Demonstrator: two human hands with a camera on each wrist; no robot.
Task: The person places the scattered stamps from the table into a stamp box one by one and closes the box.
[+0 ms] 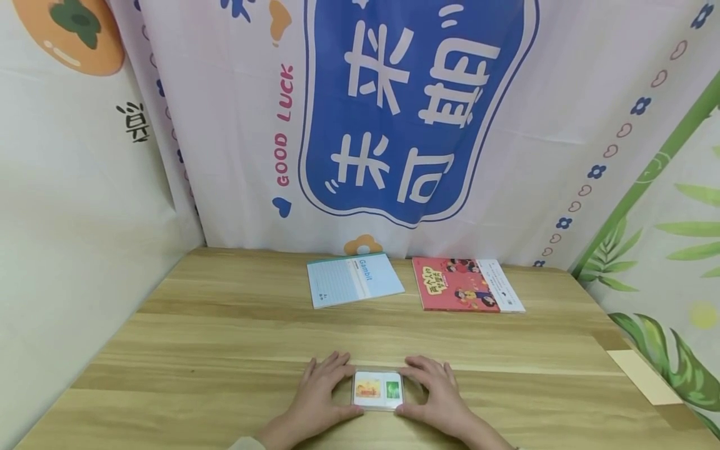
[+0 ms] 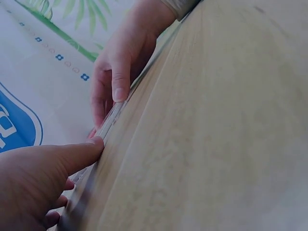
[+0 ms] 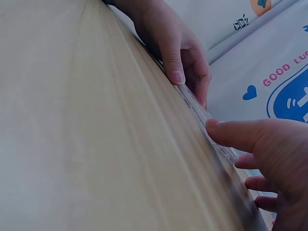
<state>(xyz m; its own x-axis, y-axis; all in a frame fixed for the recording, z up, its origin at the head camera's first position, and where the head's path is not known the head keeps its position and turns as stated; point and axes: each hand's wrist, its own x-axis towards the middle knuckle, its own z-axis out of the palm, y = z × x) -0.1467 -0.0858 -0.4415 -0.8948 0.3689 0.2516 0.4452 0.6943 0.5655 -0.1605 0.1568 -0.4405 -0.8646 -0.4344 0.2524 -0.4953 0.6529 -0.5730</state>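
Observation:
A flat, clear plastic case (image 1: 377,390) lies on the wooden table near its front, showing a white inside with a yellow-orange picture and a green one. My left hand (image 1: 322,395) holds its left end, thumb at the near corner and forefinger at the far one. At the right end, my right hand (image 1: 440,396) grips it the same way. Both wrist views show the case (image 2: 113,115) edge-on as a thin transparent slab low on the tabletop. In the right wrist view, the thumb of my right hand (image 3: 281,159) touches the near edge.
Behind the hands lie a light blue notebook (image 1: 354,281) marked Gambit and, to its right, a red illustrated book (image 1: 457,285). A printed cloth (image 1: 242,206) hangs at the table's back edge. A pale strip (image 1: 644,376) sits on the right edge.

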